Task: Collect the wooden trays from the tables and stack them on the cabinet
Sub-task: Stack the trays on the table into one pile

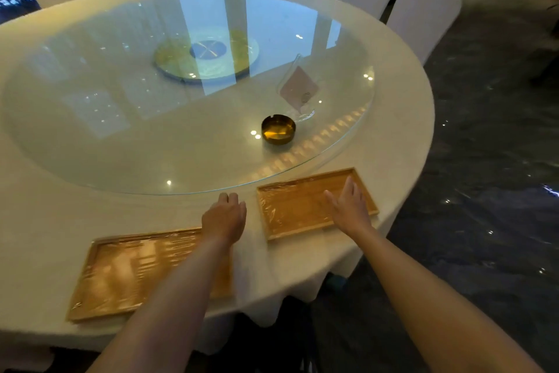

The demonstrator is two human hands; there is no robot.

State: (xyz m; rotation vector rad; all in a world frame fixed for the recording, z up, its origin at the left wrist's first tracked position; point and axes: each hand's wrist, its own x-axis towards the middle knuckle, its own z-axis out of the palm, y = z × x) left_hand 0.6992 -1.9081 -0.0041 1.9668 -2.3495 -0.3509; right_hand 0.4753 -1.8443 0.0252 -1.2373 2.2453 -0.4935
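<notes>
Two wooden trays wrapped in clear film lie on the round white table [45,221]. The far tray [296,206] sits at the table's right front edge. My right hand [348,209] hovers over its right half, fingers spread, holding nothing. The near tray [121,276] lies at the front left, partly hidden by my left forearm. My left hand [225,218] is stretched out between the two trays, just left of the far one, with nothing in it.
A large glass turntable [90,145] covers the table's middle, carrying a gold ashtray [278,129] and a clear card stand [298,91]. White-covered chairs [423,15] ring the far side and right. Dark marble floor [484,191] lies to the right.
</notes>
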